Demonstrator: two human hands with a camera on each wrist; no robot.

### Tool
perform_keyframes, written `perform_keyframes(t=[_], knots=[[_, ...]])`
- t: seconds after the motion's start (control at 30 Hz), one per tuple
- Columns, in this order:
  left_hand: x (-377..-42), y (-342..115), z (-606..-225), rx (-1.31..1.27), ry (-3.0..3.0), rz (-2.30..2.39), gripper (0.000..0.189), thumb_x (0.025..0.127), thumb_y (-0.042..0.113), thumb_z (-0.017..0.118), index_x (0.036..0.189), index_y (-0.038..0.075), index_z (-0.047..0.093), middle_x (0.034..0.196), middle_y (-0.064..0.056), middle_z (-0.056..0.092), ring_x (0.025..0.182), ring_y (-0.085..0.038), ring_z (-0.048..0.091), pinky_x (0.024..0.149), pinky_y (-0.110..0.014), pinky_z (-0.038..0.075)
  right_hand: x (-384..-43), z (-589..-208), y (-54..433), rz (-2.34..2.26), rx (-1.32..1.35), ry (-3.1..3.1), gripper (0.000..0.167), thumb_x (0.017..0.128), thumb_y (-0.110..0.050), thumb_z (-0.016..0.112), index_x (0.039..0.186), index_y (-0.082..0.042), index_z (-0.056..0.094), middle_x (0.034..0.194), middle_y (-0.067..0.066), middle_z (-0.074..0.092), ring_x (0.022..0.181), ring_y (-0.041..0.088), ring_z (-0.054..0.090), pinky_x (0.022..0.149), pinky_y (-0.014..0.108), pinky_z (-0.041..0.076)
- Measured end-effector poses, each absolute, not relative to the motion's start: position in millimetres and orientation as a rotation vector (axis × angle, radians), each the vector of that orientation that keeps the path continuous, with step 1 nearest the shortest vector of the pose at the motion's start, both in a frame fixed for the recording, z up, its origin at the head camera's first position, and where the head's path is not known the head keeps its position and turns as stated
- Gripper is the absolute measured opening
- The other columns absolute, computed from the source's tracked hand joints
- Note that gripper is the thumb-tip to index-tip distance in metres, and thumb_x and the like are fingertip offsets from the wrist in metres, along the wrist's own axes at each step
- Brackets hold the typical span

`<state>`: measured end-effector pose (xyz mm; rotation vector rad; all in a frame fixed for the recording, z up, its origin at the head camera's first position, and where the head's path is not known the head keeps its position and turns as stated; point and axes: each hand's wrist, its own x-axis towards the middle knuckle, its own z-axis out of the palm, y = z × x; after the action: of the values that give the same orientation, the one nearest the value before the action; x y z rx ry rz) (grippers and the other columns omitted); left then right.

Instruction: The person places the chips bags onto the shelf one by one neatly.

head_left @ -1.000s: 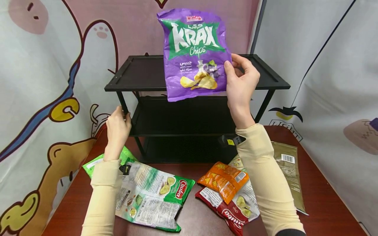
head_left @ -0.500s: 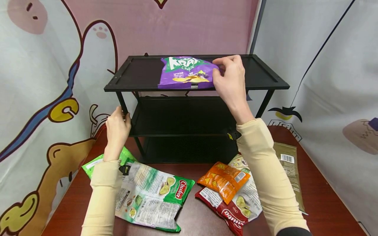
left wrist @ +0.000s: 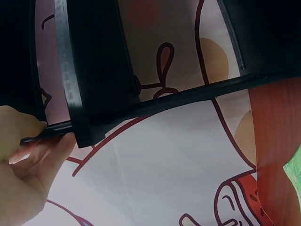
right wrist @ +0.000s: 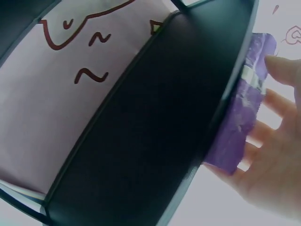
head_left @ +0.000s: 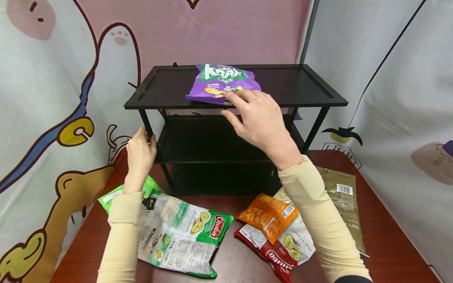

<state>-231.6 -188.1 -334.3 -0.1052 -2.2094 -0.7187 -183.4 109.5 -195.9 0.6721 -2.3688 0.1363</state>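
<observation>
The purple Krax Chips bag [head_left: 223, 80] lies face up on the top shelf [head_left: 293, 88] of the black three-tier rack [head_left: 219, 137], slightly left of centre, its lower edge at the front lip. Expect it to be light and soft, with slick film and brittle contents — so take hold of a flat sealed edge rather than squeezing the middle. Your right hand [head_left: 260, 122] is at its lower right, fingers spread and nearly straight, seeming to touch the bag without gripping it. Your left hand [head_left: 139, 151] is curled round the front-left post [head_left: 145, 122]. Below, on the worktop [head_left: 382, 236], the green Chuba bag [head_left: 180, 236] lies by your left sleeve [head_left: 124, 232]; rightward, an orange snack packet [head_left: 267, 216] rests on the red Chuba bag [head_left: 272, 253].
</observation>
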Motion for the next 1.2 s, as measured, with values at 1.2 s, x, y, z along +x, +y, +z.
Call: perform_keyframes(t=[1.2], knots=[[-230.1,-187.4,-333.6,-0.082,-2.231,-0.730,0.015,0.090,0.007,0.058,0.088,-0.008,0.055,0.078,-0.027,0.064,0.069,-0.048,0.061,0.062,-0.053,0.045,-210.7,-214.6,67.4,-0.071,0.726,-2.340,0.055,0.096,-0.050,0.041,0.139,-0.017,0.046,0.135,0.008,0.052,0.123,0.027,0.050,0.110,0.043,0.032]])
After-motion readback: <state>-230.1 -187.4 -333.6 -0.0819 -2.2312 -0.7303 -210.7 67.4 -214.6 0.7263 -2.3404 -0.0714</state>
